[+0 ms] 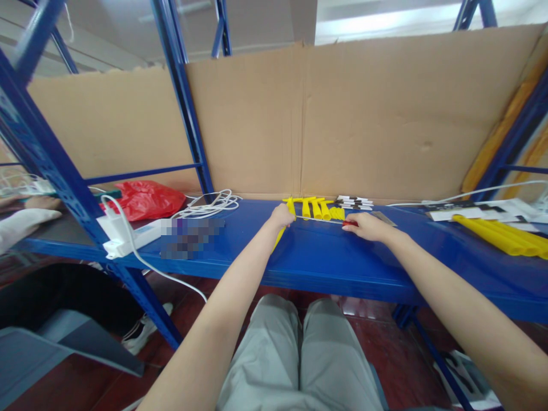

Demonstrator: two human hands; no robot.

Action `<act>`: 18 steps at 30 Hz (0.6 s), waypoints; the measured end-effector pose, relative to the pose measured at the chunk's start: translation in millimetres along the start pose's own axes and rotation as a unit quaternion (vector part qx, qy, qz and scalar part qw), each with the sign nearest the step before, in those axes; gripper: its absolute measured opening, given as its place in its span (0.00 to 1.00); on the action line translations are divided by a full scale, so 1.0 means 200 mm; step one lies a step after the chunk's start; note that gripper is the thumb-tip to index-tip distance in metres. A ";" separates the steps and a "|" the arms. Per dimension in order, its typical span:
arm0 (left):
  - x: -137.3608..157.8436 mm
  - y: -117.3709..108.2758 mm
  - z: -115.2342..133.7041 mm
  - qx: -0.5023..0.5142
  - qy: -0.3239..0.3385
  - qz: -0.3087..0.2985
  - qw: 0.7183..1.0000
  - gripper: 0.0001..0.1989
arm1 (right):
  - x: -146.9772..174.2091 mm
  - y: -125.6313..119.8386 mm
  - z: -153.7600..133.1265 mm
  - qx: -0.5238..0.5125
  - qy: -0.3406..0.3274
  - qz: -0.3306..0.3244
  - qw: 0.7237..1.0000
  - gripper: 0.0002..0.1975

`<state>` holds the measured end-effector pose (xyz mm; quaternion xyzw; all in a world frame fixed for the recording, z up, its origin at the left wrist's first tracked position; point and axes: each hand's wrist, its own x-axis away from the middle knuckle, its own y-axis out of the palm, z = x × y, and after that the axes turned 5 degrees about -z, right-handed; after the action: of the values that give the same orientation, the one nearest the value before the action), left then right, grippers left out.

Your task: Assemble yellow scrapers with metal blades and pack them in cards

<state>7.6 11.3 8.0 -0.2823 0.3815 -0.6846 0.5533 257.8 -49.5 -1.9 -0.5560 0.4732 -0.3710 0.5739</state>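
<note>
Left hand (pixel 281 216) closed around a yellow tube (pixel 279 233) on the blue table (pixel 325 257); right hand (pixel 367 226) pinching a red-handled thin rod (pixel 325 221), just before the yellow pieces (pixel 317 208).

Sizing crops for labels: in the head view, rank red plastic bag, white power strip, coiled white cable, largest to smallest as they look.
1. red plastic bag
2. white power strip, which lies nearer the camera, so its rank is unsure
3. coiled white cable
</note>
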 end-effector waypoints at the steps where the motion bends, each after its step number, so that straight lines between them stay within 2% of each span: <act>1: 0.00 0.00 0.00 -0.001 0.000 -0.001 1.000 0.10 | 0.00 0.00 0.00 0.000 0.003 -0.002 1.000 0.10; 18: 0.01 0.00 0.00 -0.012 -0.005 -0.004 1.000 0.10 | 0.00 0.00 -0.01 -0.014 0.002 -0.002 1.000 0.09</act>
<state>7.2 10.2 9.0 -0.2939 0.3862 -0.6804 0.5491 256.4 -50.3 -1.7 -0.5643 0.4784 -0.3660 0.5646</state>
